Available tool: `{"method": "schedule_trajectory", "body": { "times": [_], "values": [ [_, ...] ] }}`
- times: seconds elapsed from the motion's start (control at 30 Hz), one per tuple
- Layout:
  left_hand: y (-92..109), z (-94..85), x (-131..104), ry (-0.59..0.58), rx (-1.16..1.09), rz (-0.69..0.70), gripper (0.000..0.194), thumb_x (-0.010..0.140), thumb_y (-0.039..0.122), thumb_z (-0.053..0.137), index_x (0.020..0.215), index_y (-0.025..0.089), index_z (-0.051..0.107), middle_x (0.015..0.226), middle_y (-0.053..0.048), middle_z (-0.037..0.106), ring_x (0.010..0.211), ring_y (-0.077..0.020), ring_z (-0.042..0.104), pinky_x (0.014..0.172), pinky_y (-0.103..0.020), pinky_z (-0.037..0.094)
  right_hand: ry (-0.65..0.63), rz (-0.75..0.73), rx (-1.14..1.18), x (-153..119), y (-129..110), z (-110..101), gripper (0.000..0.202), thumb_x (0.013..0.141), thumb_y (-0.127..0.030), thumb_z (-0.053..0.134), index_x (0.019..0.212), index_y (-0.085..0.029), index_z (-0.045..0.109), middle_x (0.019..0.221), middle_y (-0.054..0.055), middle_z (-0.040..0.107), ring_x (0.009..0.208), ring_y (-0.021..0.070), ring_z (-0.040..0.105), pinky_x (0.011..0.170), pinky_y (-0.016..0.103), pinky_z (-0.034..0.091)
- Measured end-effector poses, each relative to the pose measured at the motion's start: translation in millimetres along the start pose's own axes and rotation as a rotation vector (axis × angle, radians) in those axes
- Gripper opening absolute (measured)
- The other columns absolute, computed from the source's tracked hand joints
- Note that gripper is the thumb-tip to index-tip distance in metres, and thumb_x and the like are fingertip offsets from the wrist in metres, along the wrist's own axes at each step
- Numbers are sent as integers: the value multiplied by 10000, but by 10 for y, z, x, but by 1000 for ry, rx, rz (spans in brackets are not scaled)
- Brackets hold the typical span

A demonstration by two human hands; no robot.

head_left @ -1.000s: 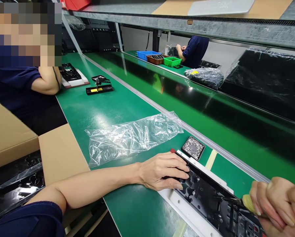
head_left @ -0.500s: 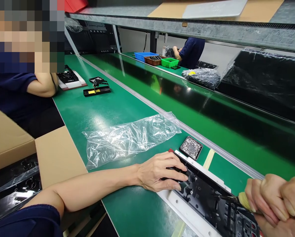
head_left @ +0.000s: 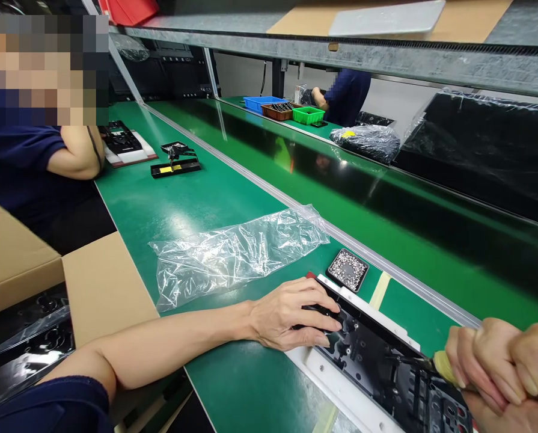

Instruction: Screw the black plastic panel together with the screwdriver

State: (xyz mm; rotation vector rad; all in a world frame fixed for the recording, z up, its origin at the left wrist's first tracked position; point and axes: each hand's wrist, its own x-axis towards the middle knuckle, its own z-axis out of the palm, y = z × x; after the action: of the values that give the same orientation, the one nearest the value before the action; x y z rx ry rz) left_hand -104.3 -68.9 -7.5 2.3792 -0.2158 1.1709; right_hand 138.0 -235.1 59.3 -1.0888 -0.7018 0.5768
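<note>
Black plastic, the panel [head_left: 377, 361] lies in a white fixture [head_left: 323, 376] on the green bench [head_left: 196, 198], just in front of the small tray of screws [head_left: 348, 269]. The left hand [head_left: 291, 314] rests spread over the panel's near end, pressing it down. The right hand [head_left: 498, 361] is closed around a yellow-handled screwdriver [head_left: 440, 365], its tip on the panel. Judging by this, 1 steady downward push, with the shaft kept square to the screw, should stop the tip slipping.

Bright overhead light, belt glare (edges warped).
</note>
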Motion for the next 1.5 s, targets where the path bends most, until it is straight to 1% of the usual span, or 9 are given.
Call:
{"method": "schedule_trajectory", "body": {
  "times": [0.1,0.27,0.43,0.73,0.87,1.0,1.1,1.27,1.5],
  "values": [
    [-3,1,0,1,-5,4,344,1037,409,608,1111,110,761,1129,-162,768,1033,-232,706,946,-388,611,-21,20,35,-17,21,-66,514,831,-465,604,672,-207,189,544,-11,172,400,167,213,399,362,231],
    [-3,8,-1,4,-9,1,344,1035,408,611,1103,108,764,1127,-160,769,1026,-235,706,937,-390,614,-226,-60,122,130,53,-224,655,733,-486,817,677,-196,232,576,-18,167,439,152,237,407,315,224],
    [-1,7,1,1,-10,-3,343,1036,404,611,1096,105,767,1123,-161,770,1020,-233,704,938,-392,613,-279,-37,224,261,126,-282,659,715,-475,852,679,-187,259,586,-12,175,457,150,246,409,295,216],
    [-4,9,-1,0,-8,-3,351,1045,408,594,1094,108,768,1128,-160,767,1016,-227,700,935,-389,615,-342,-10,272,121,279,-587,442,876,-481,698,704,-214,390,547,-19,277,402,170,283,406,358,284],
    [-1,6,3,-3,-7,-1,350,1048,405,588,1095,108,767,1124,-160,766,1012,-224,701,931,-385,616,-281,90,372,208,251,-551,643,751,-498,875,677,-192,314,555,-15,227,434,156,268,401,311,249],
    [2,8,10,0,-7,0,347,1048,402,589,1092,107,768,1120,-158,767,997,-222,702,924,-387,617,-299,115,410,241,239,-493,708,726,-525,906,664,-182,290,554,-11,193,444,151,246,395,289,214],
    [0,13,12,3,-14,0,348,1041,399,602,1089,98,771,1115,-163,768,993,-229,704,915,-391,617,-298,109,391,190,254,-510,685,749,-511,901,655,-186,306,543,-11,204,434,155,248,389,296,220],
    [1,15,13,1,-18,0,349,1043,400,601,1092,98,769,1113,-165,769,990,-227,705,913,-389,612,-245,51,271,118,284,-534,508,920,-421,738,652,-211,362,518,-13,234,399,172,246,376,342,268],
    [-3,18,7,-1,-21,-3,333,1037,388,613,1092,98,768,1121,-164,765,989,-224,705,910,-391,607,-294,115,379,300,311,-490,723,721,-582,907,651,-187,306,544,-3,195,447,161,248,392,290,204]
  ]
}}
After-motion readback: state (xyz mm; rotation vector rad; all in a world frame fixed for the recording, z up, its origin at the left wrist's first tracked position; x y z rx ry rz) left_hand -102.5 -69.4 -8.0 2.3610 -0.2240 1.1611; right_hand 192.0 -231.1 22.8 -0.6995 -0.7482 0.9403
